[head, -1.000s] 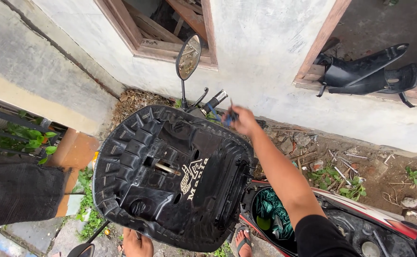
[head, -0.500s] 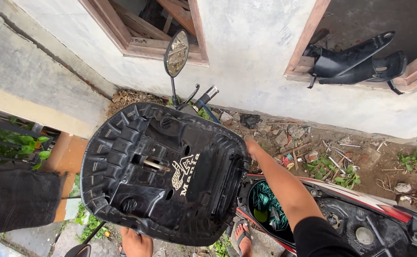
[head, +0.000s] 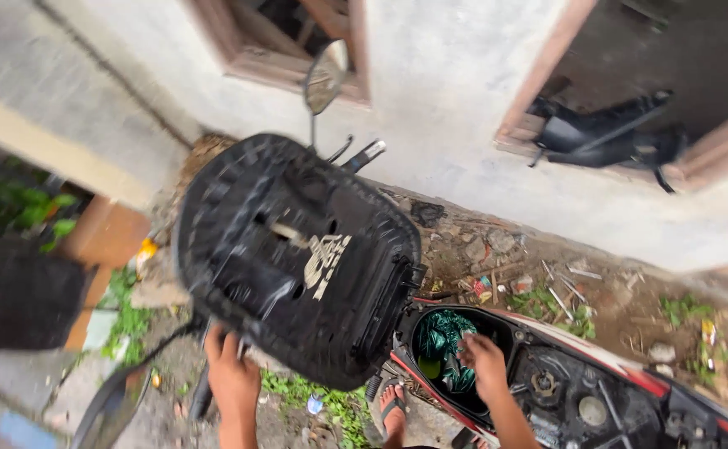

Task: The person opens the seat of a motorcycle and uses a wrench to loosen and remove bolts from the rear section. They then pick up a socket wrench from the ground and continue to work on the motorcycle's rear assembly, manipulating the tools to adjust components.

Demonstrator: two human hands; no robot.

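Black ribbed plastic scooter seat [head: 297, 258] raised, underside facing up.
Left hand [head: 233, 374] fingers curl around the seat's lower edge; right hand [head: 485, 366] fingers loosely spread, unclenched, touching green crumpled cloth [head: 440, 342] in the storage well just beyond them.

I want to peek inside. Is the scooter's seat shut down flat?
No, the black seat is tipped up, showing its underside, and the storage compartment beneath lies open with green cloth inside.

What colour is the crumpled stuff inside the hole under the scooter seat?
Green, dark with paler streaks: the crumpled green material in the storage compartment, head view.
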